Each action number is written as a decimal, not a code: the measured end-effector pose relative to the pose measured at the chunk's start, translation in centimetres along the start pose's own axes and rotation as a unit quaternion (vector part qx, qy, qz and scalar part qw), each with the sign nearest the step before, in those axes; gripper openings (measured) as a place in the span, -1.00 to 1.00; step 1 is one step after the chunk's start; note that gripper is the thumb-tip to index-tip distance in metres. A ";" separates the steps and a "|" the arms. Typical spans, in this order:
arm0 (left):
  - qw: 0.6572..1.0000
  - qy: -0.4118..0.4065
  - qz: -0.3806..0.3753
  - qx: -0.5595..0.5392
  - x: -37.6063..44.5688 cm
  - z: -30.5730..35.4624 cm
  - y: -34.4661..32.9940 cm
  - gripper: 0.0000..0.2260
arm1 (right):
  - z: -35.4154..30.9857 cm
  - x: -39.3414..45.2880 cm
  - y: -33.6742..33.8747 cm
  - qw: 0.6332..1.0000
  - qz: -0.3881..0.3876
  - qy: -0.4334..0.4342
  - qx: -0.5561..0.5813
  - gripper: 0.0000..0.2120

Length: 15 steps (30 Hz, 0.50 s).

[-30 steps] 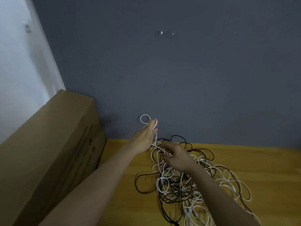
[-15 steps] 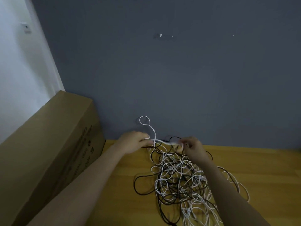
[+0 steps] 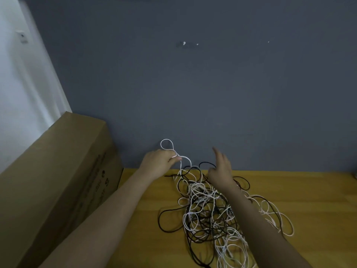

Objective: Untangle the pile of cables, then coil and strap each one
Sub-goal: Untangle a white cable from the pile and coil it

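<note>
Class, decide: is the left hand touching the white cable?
Touching. The head view shows the left hand pinching the white cable just under its raised loop, fingers closed on the strand.

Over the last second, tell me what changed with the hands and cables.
The right hand let go of the white cable and lifted away, fingers now spread. The left hand dropped slightly, still pinching the cable below its loop. The pile and box stayed put.
</note>
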State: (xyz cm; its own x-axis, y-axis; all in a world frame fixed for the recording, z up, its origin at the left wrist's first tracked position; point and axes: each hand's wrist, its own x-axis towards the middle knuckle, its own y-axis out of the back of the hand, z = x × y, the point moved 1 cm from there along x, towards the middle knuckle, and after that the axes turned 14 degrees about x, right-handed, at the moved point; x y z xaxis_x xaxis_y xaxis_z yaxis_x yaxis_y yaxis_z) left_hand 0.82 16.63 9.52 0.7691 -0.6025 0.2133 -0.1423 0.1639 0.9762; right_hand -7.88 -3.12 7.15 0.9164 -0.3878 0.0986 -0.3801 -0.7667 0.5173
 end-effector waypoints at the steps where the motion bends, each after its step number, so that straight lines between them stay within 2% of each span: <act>1: 1.000 -0.002 -0.006 0.008 0.1 0.4 0.0 -0.65 | -0.7 0.0 -0.2 0.999 0.023 0.028 0.030 -0.31; 2: 1.000 -0.002 -0.013 0.010 0.2 0.9 -0.1 -0.64 | -1.3 0.0 -0.5 0.997 0.017 0.053 0.047 -0.31; 4: 1.000 0.001 -0.018 0.005 0.5 1.7 -0.1 -0.60 | -2.0 0.0 -1.4 0.994 -0.063 0.073 0.055 -0.38; 6: 0.999 0.011 -0.027 -0.041 0.7 2.6 0.0 -0.59 | -1.9 -0.5 -2.5 0.984 -0.146 0.074 0.068 -0.55; 7: 0.995 0.019 -0.037 -0.086 0.7 2.8 0.2 -0.59 | -1.7 -0.9 -2.9 0.981 -0.153 0.076 0.090 -0.66; 9: 0.985 0.028 -0.051 -0.161 0.8 2.8 0.5 -0.61 | -0.7 -1.3 -3.2 0.979 -0.106 0.063 0.163 -0.78; 11: 0.985 0.010 -0.058 -0.160 0.7 2.1 0.6 -0.64 | 0.2 -1.3 -2.5 0.977 -0.064 0.053 0.195 -0.85; 13: 0.991 -0.012 -0.075 -0.113 0.1 1.5 0.6 -0.63 | 0.3 -1.1 -1.1 0.987 -0.053 0.080 0.129 -0.88; 15: 0.993 -0.042 -0.101 -0.054 -0.6 1.8 0.2 -0.63 | -0.6 -0.7 0.5 0.987 -0.013 0.160 -0.019 -0.87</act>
State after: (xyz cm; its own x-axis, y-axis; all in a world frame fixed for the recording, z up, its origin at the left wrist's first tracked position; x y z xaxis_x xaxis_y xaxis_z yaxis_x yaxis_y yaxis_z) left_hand -0.76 15.62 9.69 0.7201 -0.6936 0.0200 0.0804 0.1121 0.9904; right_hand -8.63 -2.99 7.85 0.9205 -0.1818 0.3460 -0.3569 -0.7518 0.5544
